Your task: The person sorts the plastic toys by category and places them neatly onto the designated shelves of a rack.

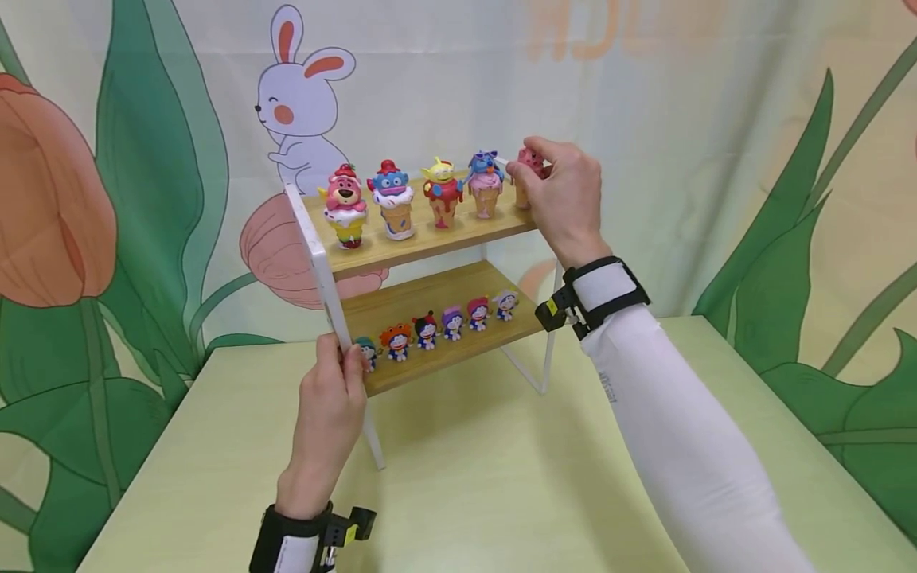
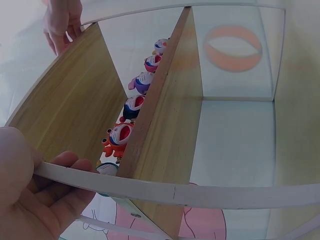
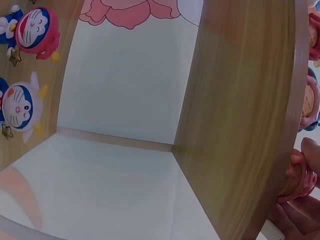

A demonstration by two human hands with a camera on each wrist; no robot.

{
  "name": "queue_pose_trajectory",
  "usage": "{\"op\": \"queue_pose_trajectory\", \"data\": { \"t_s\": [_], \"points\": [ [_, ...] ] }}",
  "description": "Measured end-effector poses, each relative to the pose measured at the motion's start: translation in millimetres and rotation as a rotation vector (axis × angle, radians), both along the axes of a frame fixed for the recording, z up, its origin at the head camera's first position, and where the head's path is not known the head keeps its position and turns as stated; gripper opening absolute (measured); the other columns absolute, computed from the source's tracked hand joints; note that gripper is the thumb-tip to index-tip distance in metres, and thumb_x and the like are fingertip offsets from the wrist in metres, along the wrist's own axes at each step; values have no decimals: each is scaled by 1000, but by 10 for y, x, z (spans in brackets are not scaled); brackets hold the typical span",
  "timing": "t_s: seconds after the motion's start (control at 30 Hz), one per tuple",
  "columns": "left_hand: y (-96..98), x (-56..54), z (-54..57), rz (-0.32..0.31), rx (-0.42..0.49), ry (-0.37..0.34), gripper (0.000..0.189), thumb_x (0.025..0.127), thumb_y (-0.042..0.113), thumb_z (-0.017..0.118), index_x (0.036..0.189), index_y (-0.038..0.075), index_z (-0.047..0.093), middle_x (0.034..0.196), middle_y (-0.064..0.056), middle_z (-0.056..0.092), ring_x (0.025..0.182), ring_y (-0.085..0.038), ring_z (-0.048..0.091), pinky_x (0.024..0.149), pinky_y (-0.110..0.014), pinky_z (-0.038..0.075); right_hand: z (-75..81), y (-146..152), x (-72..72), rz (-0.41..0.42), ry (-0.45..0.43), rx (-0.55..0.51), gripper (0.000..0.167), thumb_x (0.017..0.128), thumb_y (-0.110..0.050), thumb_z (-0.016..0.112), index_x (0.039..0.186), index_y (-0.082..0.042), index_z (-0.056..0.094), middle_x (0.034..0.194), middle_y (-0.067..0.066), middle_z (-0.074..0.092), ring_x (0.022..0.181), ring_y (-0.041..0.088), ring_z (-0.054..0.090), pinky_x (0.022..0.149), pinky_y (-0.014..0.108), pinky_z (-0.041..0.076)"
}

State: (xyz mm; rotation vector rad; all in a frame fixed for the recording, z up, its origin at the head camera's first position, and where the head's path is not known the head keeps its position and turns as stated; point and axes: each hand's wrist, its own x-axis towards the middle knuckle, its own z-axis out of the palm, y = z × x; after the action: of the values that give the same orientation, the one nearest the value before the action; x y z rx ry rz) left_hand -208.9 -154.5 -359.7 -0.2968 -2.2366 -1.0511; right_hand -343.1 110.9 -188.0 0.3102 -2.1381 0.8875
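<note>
A two-tier wooden shelf with a white metal frame stands on the table. My left hand grips the frame's left upright beside the lower board; its fingers curl under the white bar in the left wrist view. At the right end of the top board, my right hand pinches a pink ice-cream-cone figurine between thumb and fingers, partly hiding it. Left of it stand a blue dog-like cone figurine, a yellow-headed one, a blue one with a red hat and a pink bear one.
Along the lower board's front edge sits a row of several small blue-and-white cat figurines. Beneath is a pale yellow-green table. Behind hangs a curtain printed with a rabbit, tulips and leaves.
</note>
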Motion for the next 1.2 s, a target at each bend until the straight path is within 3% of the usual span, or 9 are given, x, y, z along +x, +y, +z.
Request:
{"op": "queue_pose_trajectory", "data": {
  "t_s": [0.47, 1.2],
  "points": [
    [-9, -5, 2, 4, -6, 16, 12, 102, 4, 50, 110, -1, 43, 81, -11, 55, 59, -19, 48, 47, -24, 45, -6, -73, 5, -6, -18, 29, 36, 90, -24, 74, 120, -6, 69, 113, 10, 69, 92, 20, 63, 74, 28, 50],
    [-16, 7, -3, 0, -5, 2, 13, 101, 4, 50, 110, -1, 43, 80, -10, 54, 59, -19, 48, 49, -23, 46, -45, -91, 29, -1, -29, 15, 39, 90, -26, 72, 124, -6, 67, 110, 13, 66, 91, 21, 58, 70, 27, 46]
  ]
}}
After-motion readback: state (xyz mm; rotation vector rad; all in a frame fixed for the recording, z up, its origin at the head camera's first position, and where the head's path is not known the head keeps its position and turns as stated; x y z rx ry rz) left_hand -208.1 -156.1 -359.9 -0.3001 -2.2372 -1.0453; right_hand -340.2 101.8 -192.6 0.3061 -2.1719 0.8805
